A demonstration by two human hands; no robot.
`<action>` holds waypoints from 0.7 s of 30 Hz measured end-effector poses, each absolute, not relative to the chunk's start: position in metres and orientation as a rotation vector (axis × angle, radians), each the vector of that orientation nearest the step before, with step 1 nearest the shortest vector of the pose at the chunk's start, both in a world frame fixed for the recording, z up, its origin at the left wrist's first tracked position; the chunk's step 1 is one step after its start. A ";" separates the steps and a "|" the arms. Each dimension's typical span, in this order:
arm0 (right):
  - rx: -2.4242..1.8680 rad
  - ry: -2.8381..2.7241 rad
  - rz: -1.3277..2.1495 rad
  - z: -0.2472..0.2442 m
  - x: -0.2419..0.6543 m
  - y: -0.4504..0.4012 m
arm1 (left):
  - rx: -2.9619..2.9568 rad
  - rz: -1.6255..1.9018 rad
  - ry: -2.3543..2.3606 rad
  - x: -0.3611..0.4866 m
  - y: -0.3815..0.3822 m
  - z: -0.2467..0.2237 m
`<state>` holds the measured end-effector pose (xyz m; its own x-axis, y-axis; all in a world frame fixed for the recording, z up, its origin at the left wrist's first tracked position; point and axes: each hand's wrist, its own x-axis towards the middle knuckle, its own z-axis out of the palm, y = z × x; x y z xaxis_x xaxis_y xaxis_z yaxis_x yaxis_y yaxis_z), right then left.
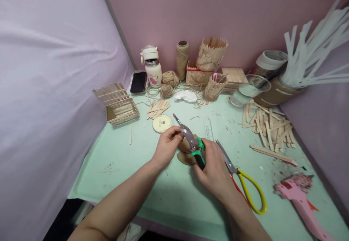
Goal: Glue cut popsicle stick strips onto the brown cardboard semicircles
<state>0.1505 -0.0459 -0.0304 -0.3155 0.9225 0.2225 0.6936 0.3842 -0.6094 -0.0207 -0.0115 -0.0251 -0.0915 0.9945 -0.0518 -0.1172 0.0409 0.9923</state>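
Observation:
My right hand point(214, 163) is wrapped around the green and black handles of a pair of pruning shears point(193, 144), whose curved metal blades point up and to the left. Beside the blades, the fingertips of my left hand point(167, 146) are pinched together; what they hold is too small or hidden to make out. Under the shears lie brown round pieces point(186, 158), partly covered. A dark pen point(177, 119) with a red tip is just beyond the blades. A cream round lid point(161, 124) rests past my left hand.
Scissors point(231, 166) lie by my right forearm, with a pink glue gun point(297, 197) farther right. Wooden craft sticks point(272, 124) are heaped behind. A small stick crate point(122, 112) stands left. Twine point(170, 78), a bottle point(153, 72) and a clear cup point(247, 93) line the back.

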 end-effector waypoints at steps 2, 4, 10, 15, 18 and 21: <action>-1.390 -2.112 0.545 -0.031 0.151 -0.046 | 1.039 1.294 1.220 -0.021 -0.011 -0.024; -1.393 -2.118 0.542 -0.031 0.151 -0.047 | 1.037 1.292 1.228 -0.021 -0.011 -0.023; -1.388 -2.116 0.545 -0.032 0.151 -0.047 | 1.041 1.294 1.231 -0.020 -0.010 -0.021; -1.384 -2.121 0.585 -0.033 0.152 -0.046 | 1.034 1.294 1.234 -0.019 -0.010 -0.020; -1.390 -2.123 0.612 -0.033 0.152 -0.047 | 1.027 1.298 1.223 -0.019 -0.010 -0.020; -1.404 -2.106 0.666 -0.033 0.152 -0.048 | 1.033 1.299 1.215 -0.019 -0.009 -0.021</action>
